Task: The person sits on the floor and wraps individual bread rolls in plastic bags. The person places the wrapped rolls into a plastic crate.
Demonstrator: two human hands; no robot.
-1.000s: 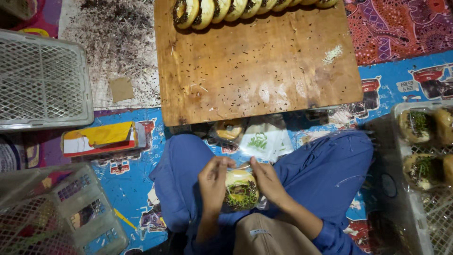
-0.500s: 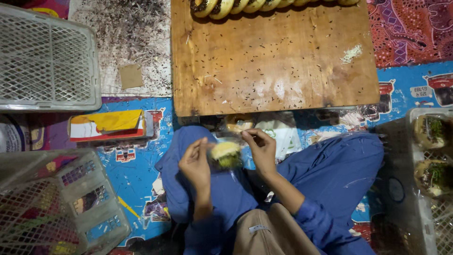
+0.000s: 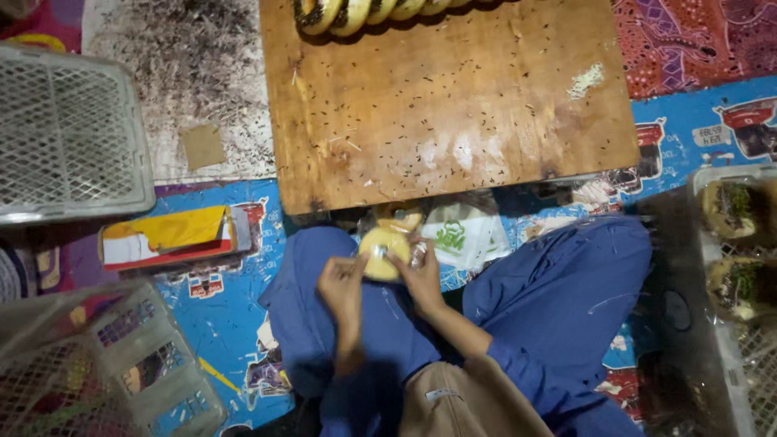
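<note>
bun: pale round bun (image 3: 384, 243) in a clear wrapper, held over your lap at 6 o'clock from the wooden worktop (image 3: 445, 105), just off its near edge.
left hand: your left hand (image 3: 341, 285) sits at 8 o'clock of the bun, fingers pinched on the wrapper edge.
right hand: your right hand (image 3: 421, 275) is at 4 o'clock of the bun, fingers clenched on the wrapper's other side. Both grasping, neither released.
step (my read): looks like you're closing or adjusting the wrapper around the bun.
how to do it well: grip film only, not the bread, since it likely dents easily. Pull both sides evenly so the bun stays centred. Keep it over your lap, off the speckled worktop.
nearby: printed bags (image 3: 457, 235) lie at 2 o'clock of the bun, just beside it; avoid dragging them along.
stock: row of sliced rolls (image 3: 356, 12) at the worktop's 12 o'clock edge, well apart.
crates: wrapped items in the crate (image 3: 712, 324) at 3 o'clock; mesh baskets (image 3: 73, 129) at 9 o'clock.
risk: dim light, seal edge hard to see; I can't tell if it's closed.
</note>
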